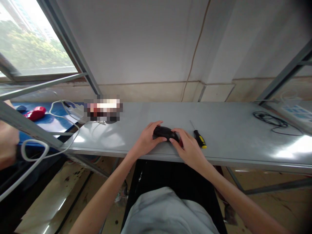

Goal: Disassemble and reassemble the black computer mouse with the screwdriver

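Observation:
Both my hands are closed around a black computer mouse (163,132), held low over the front part of the grey table. My left hand (148,138) grips its left end, thumb along the near side and fingers over the far side. On the right end, my right hand (187,144) pinches it between thumb and fingers. A small bit of red shows beside the right fingers; what it belongs to is hidden. Just right of my right hand lies a screwdriver (200,139) with a black and yellow handle, its thin shaft pointing away from me.
The grey table (231,136) runs along a wall between metal posts. A black cable (268,119) lies coiled at right. White cables (78,126) trail over the left end near a blurred-out patch. Further left, a red mouse (36,113) rests on a blue surface beside another person's arm (8,139).

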### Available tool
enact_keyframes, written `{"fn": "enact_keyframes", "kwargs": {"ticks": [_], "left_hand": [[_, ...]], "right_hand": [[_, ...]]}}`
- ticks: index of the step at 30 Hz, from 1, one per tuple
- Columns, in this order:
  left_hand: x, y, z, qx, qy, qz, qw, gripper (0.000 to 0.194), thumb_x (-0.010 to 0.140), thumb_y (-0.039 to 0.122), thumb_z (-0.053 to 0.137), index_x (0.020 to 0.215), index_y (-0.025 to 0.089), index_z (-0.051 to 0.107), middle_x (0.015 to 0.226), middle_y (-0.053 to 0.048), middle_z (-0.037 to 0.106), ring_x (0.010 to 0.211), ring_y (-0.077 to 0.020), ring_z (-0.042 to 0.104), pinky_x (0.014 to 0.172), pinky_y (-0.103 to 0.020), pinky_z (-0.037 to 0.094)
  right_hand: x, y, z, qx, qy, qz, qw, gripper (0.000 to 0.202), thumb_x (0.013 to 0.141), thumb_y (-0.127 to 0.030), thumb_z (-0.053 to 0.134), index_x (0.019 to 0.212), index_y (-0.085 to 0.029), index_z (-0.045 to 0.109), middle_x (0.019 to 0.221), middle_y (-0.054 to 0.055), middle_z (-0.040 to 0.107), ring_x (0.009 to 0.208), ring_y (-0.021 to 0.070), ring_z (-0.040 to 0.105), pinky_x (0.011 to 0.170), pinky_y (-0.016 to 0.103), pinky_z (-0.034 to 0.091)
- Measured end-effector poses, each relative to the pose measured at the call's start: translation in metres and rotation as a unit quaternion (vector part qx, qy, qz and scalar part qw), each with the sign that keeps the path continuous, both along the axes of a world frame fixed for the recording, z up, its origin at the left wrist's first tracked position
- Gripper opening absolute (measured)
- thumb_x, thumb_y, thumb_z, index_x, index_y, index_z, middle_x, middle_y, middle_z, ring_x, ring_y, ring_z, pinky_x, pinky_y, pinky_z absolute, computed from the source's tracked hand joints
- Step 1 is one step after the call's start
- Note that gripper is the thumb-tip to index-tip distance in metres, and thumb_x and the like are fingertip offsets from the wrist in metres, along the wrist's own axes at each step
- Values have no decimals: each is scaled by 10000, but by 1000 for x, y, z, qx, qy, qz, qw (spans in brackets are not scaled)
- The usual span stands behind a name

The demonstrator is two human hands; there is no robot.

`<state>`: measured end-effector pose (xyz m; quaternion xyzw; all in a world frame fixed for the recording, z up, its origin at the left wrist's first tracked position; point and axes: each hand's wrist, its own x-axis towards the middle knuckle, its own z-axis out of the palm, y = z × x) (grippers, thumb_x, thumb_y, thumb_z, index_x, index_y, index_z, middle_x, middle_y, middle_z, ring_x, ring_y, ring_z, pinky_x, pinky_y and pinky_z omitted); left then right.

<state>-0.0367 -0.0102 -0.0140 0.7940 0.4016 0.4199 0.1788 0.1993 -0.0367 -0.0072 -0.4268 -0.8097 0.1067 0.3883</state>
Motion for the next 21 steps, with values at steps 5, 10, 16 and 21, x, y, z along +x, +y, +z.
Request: {"fn": "enact_keyframes", "kwargs": {"ticks": [5,10,16,21], "left_hand": [[1,-1,2,-18,-20,21,999,658,905,402,860,1473,226,578,1373,-131,673,1237,-285,681,1065,-443,578],[3,-1,6,-94,-40,25,995,633,897,442,839,1430,197,602,1297,-120,727,1146,-276,726,966,-414,634],[5,0,6,-148,-97,31,984,673,818,434,900,1368,186,602,1239,-114,756,1139,-278,741,980,-430,641],[6,0,6,-162,-111,33,980,604,790,433,910,1264,188,629,1198,-108,767,1138,-287,746,971,-441,643]], "right_hand": [[2,3,-1,-4,7,6,1000,277,1057,-293,596,1296,-156,630,1109,147,770,975,303,766,885,429,609],[4,5,-3,-7,21,11,1000,299,1068,-306,578,1324,-160,631,1106,144,769,954,291,755,879,427,606],[3,5,-3,-10,31,17,999,313,1069,-315,576,1342,-174,635,1159,145,762,970,287,748,893,434,606],[2,4,-2,-15,36,18,999,312,1063,-306,587,1334,-166,651,1161,144,757,962,284,744,910,443,605]]}}
